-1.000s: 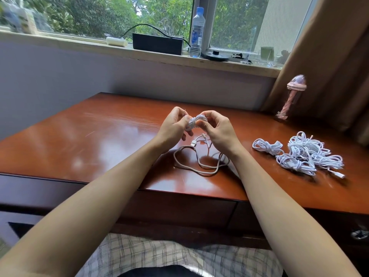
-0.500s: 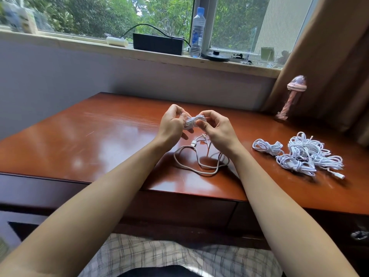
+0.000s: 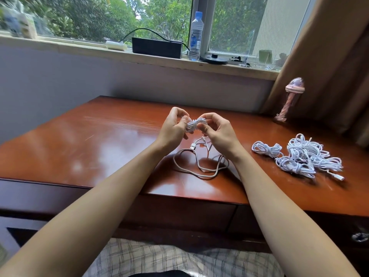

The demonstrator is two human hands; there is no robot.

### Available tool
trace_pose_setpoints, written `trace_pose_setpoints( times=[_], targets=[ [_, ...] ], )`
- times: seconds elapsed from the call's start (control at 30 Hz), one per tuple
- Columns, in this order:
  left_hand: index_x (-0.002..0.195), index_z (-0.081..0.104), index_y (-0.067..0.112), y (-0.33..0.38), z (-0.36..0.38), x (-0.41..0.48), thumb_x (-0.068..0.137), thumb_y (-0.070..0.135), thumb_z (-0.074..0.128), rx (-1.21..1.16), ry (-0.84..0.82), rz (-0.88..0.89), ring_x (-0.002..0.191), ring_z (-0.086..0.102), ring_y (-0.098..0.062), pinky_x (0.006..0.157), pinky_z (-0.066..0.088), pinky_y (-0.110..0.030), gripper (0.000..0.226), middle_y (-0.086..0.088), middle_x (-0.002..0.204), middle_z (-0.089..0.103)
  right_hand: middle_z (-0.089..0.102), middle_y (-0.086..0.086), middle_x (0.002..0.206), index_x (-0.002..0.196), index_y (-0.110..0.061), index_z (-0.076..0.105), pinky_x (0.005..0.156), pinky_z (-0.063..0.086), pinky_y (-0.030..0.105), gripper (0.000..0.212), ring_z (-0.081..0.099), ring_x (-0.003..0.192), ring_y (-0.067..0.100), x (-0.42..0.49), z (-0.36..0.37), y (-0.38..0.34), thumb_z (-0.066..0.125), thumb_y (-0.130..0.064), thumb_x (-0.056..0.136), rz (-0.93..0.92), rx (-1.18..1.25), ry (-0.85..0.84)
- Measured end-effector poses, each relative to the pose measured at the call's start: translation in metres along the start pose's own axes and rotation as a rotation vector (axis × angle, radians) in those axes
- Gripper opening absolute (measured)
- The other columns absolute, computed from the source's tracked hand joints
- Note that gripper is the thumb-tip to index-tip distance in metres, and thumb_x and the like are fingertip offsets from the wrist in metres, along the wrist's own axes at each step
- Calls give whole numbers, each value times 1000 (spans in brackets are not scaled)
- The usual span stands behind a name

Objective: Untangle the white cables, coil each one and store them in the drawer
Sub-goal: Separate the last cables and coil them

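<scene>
A small white cable bundle [image 3: 194, 124] is held above the wooden desk [image 3: 89, 148], pinched from both sides. My left hand [image 3: 173, 128] grips its left end and my right hand [image 3: 217, 132] grips its right end. From the bundle a loose length of the same cable [image 3: 201, 166] hangs down and loops on the desk, its USB plug [image 3: 192, 146] lying near my left wrist. At the right lies one coiled white cable [image 3: 266, 149], and beside it a pile of several tangled or coiled white cables [image 3: 307, 156]. The closed drawer front [image 3: 179, 212] runs under the desk edge.
A pink handheld device [image 3: 289, 100] leans at the desk's back right by a brown curtain [image 3: 329, 66]. The windowsill holds a black box [image 3: 156, 47], a water bottle [image 3: 196, 37] and small items. A metal drawer handle [image 3: 359, 235] shows low right.
The bundle between my hands has turned slightly and my fingers have shifted around it. The loose loop on the desk and the pile at the right have stayed put.
</scene>
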State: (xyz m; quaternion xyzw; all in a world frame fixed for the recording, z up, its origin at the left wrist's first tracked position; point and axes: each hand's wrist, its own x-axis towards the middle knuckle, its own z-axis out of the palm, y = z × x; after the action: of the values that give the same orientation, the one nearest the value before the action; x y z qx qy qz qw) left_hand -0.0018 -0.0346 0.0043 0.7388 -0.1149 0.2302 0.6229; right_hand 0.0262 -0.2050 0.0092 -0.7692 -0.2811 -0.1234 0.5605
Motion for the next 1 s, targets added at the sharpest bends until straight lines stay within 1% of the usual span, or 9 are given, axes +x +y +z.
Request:
trace_pose_setpoints(
  times=[0.13,0.3,0.37,0.5,0.63,0.73,0.8,0.93,1.0],
  targets=[
    [110,51,18,-4,0,2,104,12,49,21,-13,35,72,68,-14,56,52,-32,8,-14,101,61,75,3,95,109,-14,69,77,56,34,20,65,80,7,0,0,0,77,-17,90,3,-18,16],
    [139,44,11,-4,5,3,96,19,66,10,-66,19,89,62,-5,76,50,-20,49,-4,110,59,76,-1,95,105,-20,72,89,58,42,20,72,93,22,3,-9,-4,80,-24,88,13,-56,36],
    [145,39,10,0,6,6,95,18,70,55,-108,41,95,60,-7,82,49,-16,59,-7,116,57,76,-2,93,105,-20,72,87,57,39,21,71,93,21,2,-15,-7,80,-26,87,22,-92,37],
    [152,29,14,14,15,12,90,20,75,109,-210,97,103,61,-10,81,50,-12,77,-6,123,52,76,-2,92,105,-21,72,84,58,33,22,72,89,12,-6,-41,-6,80,-30,87,50,-151,48],
    [149,38,17,19,32,19,90,12,73,308,-345,238,110,56,-9,82,47,-17,69,-6,125,45,77,-5,93,105,-23,72,89,57,38,21,71,91,10,-18,-74,-7,80,-31,87,52,-205,96],
    [142,47,15,23,54,21,90,10,70,401,-388,324,105,50,9,86,43,-10,57,-4,125,42,77,-5,95,106,-23,73,93,56,42,21,72,94,11,-27,-97,-10,80,-31,87,60,-229,121],
    [136,53,15,27,70,23,92,19,70,419,-398,351,101,50,10,86,44,-12,47,-2,125,43,77,-4,94,106,-23,73,92,57,43,21,73,93,14,-35,-112,-11,80,-31,87,65,-235,136],
    [114,63,34,33,102,27,91,54,65,502,-382,394,95,60,-4,84,55,-37,30,11,113,50,76,-3,90,105,-22,73,82,59,33,21,72,87,13,-48,-145,-13,81,-27,87,56,-258,181],
    [112,63,38,39,120,27,90,59,63,539,-376,412,93,63,-8,84,56,-42,30,14,109,52,74,-4,90,105,-23,73,78,57,28,20,69,83,8,-53,-163,-12,81,-28,87,52,-287,202]
  ],
)
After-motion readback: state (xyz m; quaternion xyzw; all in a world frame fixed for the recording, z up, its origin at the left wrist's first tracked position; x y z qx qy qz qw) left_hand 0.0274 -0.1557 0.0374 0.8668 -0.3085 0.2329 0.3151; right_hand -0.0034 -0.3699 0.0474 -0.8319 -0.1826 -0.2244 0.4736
